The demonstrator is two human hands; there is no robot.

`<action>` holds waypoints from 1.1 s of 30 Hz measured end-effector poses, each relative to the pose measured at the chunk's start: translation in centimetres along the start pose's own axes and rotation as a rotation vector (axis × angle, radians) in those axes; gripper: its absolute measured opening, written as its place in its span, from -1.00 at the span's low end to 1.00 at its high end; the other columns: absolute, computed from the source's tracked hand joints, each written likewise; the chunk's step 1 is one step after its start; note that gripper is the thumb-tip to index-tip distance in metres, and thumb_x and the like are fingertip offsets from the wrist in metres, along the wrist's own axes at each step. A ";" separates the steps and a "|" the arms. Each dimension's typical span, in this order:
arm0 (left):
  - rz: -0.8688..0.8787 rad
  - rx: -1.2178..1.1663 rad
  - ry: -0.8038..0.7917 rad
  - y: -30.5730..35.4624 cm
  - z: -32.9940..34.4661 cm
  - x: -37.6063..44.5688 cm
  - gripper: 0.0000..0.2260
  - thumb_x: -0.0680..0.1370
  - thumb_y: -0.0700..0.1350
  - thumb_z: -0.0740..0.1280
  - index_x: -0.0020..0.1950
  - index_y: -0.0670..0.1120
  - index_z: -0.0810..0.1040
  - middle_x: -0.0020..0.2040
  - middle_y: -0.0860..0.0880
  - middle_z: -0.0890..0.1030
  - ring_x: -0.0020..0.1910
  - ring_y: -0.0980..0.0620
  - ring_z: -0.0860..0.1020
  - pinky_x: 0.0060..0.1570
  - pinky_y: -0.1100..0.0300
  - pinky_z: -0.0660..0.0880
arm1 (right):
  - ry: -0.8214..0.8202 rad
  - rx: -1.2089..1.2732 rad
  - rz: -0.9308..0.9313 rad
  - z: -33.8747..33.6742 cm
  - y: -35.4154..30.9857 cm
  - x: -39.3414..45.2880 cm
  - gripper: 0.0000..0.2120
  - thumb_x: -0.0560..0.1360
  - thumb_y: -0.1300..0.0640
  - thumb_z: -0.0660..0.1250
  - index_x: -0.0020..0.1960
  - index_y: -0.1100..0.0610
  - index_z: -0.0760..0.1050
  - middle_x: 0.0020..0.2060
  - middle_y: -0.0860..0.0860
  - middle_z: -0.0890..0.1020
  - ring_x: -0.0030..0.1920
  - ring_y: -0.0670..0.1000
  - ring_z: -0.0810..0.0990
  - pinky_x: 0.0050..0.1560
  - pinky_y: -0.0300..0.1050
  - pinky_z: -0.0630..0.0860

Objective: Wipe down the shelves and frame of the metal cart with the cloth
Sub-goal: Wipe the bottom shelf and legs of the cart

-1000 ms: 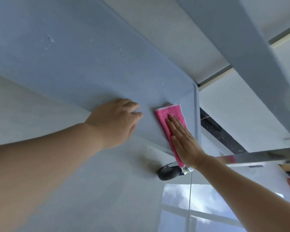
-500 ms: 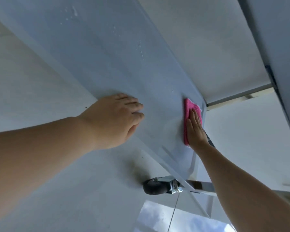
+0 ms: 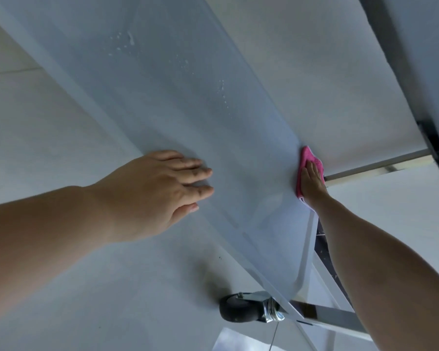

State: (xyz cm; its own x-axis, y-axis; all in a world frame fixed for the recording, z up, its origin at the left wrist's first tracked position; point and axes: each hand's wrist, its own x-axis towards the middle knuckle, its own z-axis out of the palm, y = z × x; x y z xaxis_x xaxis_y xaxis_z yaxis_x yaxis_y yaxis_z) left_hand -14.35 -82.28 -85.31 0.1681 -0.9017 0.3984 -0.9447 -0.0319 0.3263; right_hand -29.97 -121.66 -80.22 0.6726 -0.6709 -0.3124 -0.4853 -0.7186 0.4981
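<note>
The right hand (image 3: 311, 183), fingers flat, presses the pink cloth (image 3: 305, 158) at the shelf (image 3: 188, 102) far edge, having swept outward from mid-panel. Left hand (image 3: 160, 188) stays flat, fingers straight, bracing. Droplets (image 3: 127, 41) apparently remain; that area is unwiped.

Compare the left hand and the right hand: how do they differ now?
The left hand lies bare on the shelf, nearer the middle; the right hand is at the shelf's far edge. The right hand presses the pink cloth; the left hand holds nothing. Both are flat with straight fingers.
</note>
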 end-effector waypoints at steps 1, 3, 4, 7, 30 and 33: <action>0.004 0.003 0.003 -0.1 0.1 0.0 -0.57 0.55 0.05 0.01 0.27 0.00 0.53 0.30 -0.04 0.51 0.31 -0.03 0.45 0.27 0.04 0.34 | 0.006 0.015 0.011 0.0 0.0 0.3 -0.15 0.41 0.31 0.40 0.46 0.42 -0.11 0.48 0.32 -0.10 0.50 0.25 -0.12 0.48 0.04 -0.17; 0.011 0.001 0.005 -0.3 0.1 0.0 -0.57 0.55 0.06 0.00 0.28 0.01 0.52 0.32 -0.03 0.49 0.32 -0.03 0.43 0.27 0.05 0.34 | 0.005 0.049 0.040 -0.1 -0.1 0.8 -0.14 0.41 0.33 0.39 0.46 0.41 -0.14 0.49 0.30 -0.09 0.51 0.22 -0.13 0.48 0.03 -0.16; 0.012 -0.001 0.004 -0.3 0.2 0.0 -0.57 0.56 0.06 0.00 0.29 0.02 0.51 0.33 -0.02 0.48 0.33 -0.03 0.42 0.27 0.06 0.33 | 0.002 0.058 0.049 -0.1 -0.2 0.9 -0.13 0.41 0.34 0.40 0.46 0.41 -0.14 0.49 0.30 -0.09 0.51 0.22 -0.13 0.48 0.04 -0.15; 0.007 -0.005 -0.001 -0.4 0.3 0.0 -0.58 0.56 0.06 0.00 0.29 0.02 0.51 0.33 -0.02 0.48 0.33 -0.03 0.42 0.28 0.06 0.32 | 0.046 0.089 0.025 0.0 -1.1 0.6 -0.13 0.40 0.33 0.41 0.46 0.40 -0.12 0.49 0.29 -0.06 0.51 0.22 -0.11 0.48 0.05 -0.14; -0.008 -0.011 -0.032 -0.1 -0.8 0.2 -0.67 0.53 -0.04 0.32 0.24 -0.15 0.53 0.28 -0.15 0.52 0.28 -0.12 0.47 0.29 0.03 0.31 | 0.212 0.474 -0.442 -2.6 -14.5 -17.7 -0.49 0.57 -0.10 -0.16 0.47 0.01 -0.15 0.49 -0.07 -0.11 0.50 -0.11 -0.20 0.48 -0.20 -0.23; -0.005 0.004 0.032 -0.8 -1.3 -0.2 -0.65 0.55 -0.01 0.15 0.17 -0.18 0.56 0.26 -0.17 0.53 0.24 -0.15 0.48 0.31 0.01 0.27 | 0.267 0.614 -0.358 -3.2 -14.9 -17.2 -0.51 0.57 -0.08 -0.14 0.46 0.03 -0.06 0.49 -0.06 0.01 0.51 -0.12 -0.10 0.50 -0.19 -0.15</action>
State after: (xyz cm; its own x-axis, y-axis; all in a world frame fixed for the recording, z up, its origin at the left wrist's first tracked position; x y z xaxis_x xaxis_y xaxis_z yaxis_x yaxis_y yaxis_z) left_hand -13.25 -81.47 -84.51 0.1820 -0.8870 0.4244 -0.9449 -0.0384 0.3250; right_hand -32.57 -98.80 -79.69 0.9219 -0.3667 -0.1251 -0.3836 -0.9094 -0.1610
